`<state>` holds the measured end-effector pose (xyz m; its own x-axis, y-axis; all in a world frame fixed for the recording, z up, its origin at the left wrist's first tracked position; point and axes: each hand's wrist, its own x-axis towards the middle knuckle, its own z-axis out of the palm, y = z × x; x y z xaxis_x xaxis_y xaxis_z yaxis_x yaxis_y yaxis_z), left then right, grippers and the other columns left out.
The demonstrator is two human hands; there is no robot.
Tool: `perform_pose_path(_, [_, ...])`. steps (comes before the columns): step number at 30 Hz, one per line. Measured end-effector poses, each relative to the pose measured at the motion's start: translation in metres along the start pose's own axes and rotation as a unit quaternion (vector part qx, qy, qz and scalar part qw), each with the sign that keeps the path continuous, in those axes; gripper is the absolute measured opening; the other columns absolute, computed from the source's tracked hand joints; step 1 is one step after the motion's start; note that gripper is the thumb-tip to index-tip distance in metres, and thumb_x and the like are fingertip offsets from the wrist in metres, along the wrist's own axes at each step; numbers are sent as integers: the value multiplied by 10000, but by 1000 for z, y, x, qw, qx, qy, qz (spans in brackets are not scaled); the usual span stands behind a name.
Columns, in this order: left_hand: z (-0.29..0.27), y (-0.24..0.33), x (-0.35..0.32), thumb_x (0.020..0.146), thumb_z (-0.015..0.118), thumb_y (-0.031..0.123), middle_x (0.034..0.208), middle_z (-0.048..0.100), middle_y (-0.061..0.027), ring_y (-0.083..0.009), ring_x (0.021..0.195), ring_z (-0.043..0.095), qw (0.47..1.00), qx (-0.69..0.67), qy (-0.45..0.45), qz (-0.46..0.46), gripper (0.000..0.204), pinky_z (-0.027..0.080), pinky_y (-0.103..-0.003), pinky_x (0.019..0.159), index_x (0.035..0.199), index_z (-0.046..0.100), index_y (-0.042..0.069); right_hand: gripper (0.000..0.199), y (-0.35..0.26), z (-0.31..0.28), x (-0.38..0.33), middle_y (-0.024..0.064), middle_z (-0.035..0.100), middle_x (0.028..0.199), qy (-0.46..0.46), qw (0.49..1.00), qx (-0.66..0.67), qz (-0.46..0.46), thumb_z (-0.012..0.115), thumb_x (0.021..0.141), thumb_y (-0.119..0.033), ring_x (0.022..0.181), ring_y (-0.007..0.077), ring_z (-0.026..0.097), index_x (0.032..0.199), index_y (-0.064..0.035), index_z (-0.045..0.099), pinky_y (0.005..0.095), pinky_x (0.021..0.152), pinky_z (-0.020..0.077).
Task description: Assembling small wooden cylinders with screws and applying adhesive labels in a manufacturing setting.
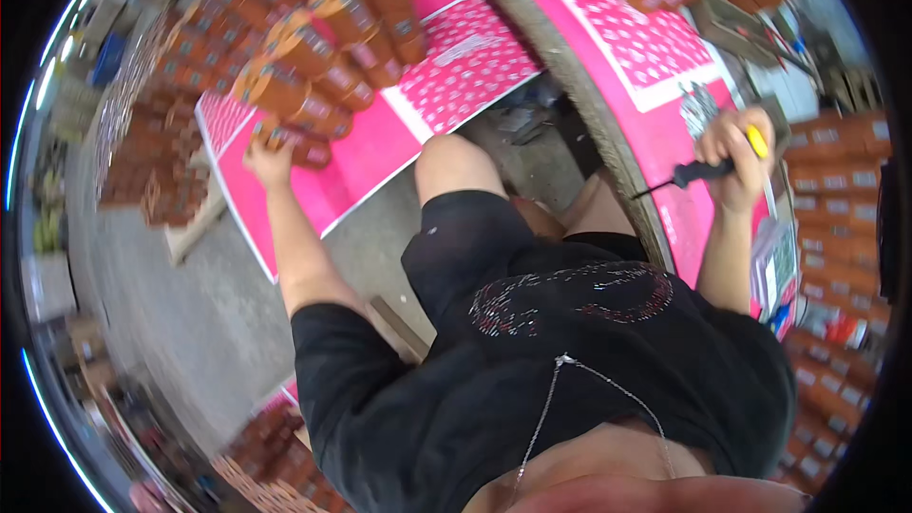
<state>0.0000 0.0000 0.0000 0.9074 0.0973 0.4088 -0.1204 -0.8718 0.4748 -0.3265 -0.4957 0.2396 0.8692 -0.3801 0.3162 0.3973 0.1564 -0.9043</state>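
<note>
My right hand (737,157) is closed around a screwdriver (701,172) with a black handle and a yellow end. Its thin dark shaft points left, over the edge of the pink-covered bench. On the left, my left hand (270,164) reaches to an orange-brown rounded part (309,146) at the near end of the stacked rows. Its fingers are bent round the end of this part, and some fingertips are hidden. More orange-brown parts of the same kind (304,109) stand in stacks just beyond it, with small pale labels or plates on their sides.
Pink patterned sheeting covers the left table (366,157) and the right bench (655,57). Small silvery pieces (698,106) lie beyond my right hand. Further stacks of orange-brown parts (836,199) stand at the far right. Between the two surfaces, my knees (461,166) stick out over the concrete floor (204,323).
</note>
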Motion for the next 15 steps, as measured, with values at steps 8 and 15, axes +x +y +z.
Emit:
perform_pose_path(8, [-53,23,-29,589,790,334,1190,406,-211,-364,1136,336,994,-4,61,-87,755,321,-457,955,1155,441,-23,113,28,-42,-17,68,503,587,229,964,99,92,569,760,-53,472,187,515,802,-62,465,322,428,436])
perform_pose_path(15, [-41,109,-119,712,714,247,1081,479,-220,-314,1011,461,988,-145,-19,-39,551,346,-402,915,1102,466,-52,132,84,-55,-10,93,502,586,247,930,201,181,568,766,-53,483,206,523,811,-42,444,367,419,457])
